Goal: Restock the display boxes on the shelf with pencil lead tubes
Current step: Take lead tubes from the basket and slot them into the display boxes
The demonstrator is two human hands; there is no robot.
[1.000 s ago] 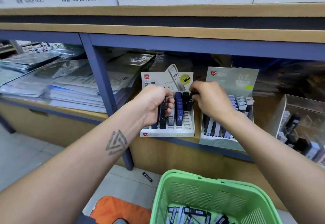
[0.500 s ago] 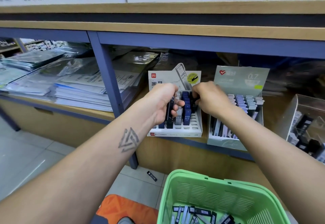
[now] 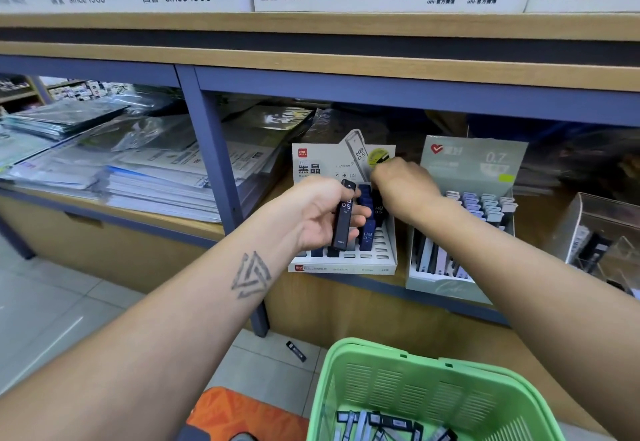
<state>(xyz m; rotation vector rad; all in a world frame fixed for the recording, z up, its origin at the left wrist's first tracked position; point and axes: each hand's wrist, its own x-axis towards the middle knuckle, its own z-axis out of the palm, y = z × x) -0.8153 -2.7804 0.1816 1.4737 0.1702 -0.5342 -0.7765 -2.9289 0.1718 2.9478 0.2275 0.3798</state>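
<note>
The left hand (image 3: 323, 213) grips a slim black plastic pencil lead tube (image 3: 343, 217), marked 05, between the thumb and the curled fingers; the tube stands almost upright, in front of the white cardboard display box with slotted rows (image 3: 346, 260) on the wooden shelf (image 3: 173, 229). The right hand (image 3: 403, 187) is curled down over the back rows of this box. Its fingertips are hidden behind the knuckles, so I cannot tell if they pinch a tube or only press one down.

To do this step well, I think the right fingers should seat their tube fully into its slot before they let go. Then the left hand can pass the black tube to the free slots that lie just below and in front of the fingers. The blue tubes (image 3: 367, 232) beside the left fingertips stand close together, so a straight downward push is safer than a slanted one.

More tubes wait in the green plastic basket (image 3: 398, 371) below both hands, and one black tube lies on the floor (image 3: 296, 351).

Compared with half a second ago, the left hand has drawn back a little from the box and lifted its tube clear of the rows. The right hand stays over the same back corner.
</note>
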